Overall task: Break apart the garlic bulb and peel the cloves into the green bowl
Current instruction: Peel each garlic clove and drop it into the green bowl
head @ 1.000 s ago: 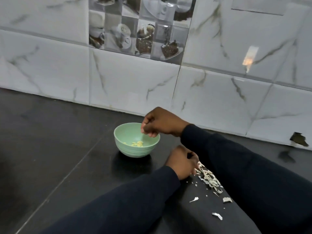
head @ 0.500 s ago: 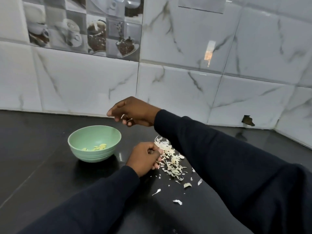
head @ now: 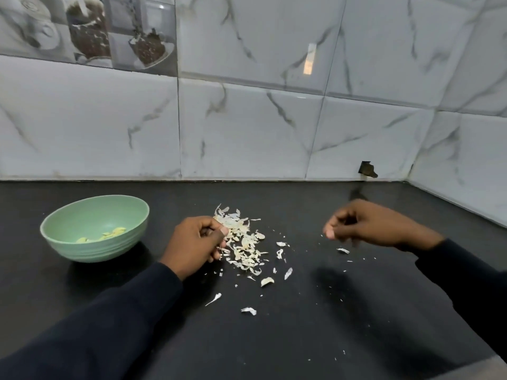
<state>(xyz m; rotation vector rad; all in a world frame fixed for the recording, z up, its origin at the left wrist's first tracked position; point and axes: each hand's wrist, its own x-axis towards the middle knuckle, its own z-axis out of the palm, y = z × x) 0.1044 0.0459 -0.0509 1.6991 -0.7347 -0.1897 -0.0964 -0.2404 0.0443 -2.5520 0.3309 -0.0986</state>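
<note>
The green bowl (head: 90, 250) stands at the left of the black counter, with a few pale peeled cloves (head: 109, 233) in its bottom. To its right lies a pile of dry garlic skins (head: 244, 242). My left hand (head: 197, 242) rests on the counter at the pile's left edge. It is curled into a fist, and anything inside it is hidden. My right hand (head: 367, 226) hovers low over the counter, right of the pile. Its fingertips are pinched together with nothing visible between them. A small skin flake (head: 343, 250) lies just below it.
Loose skin scraps (head: 267, 281) are scattered in front of the pile. The marble-tiled wall (head: 247, 133) runs along the back and turns a corner at the far right. There is a chipped hole (head: 367, 170) at the wall's base.
My right hand left the bowl and swung across to the right side of the skin pile. The view turned right, so the bowl now sits at the left. My left hand stayed curled by the pile.
</note>
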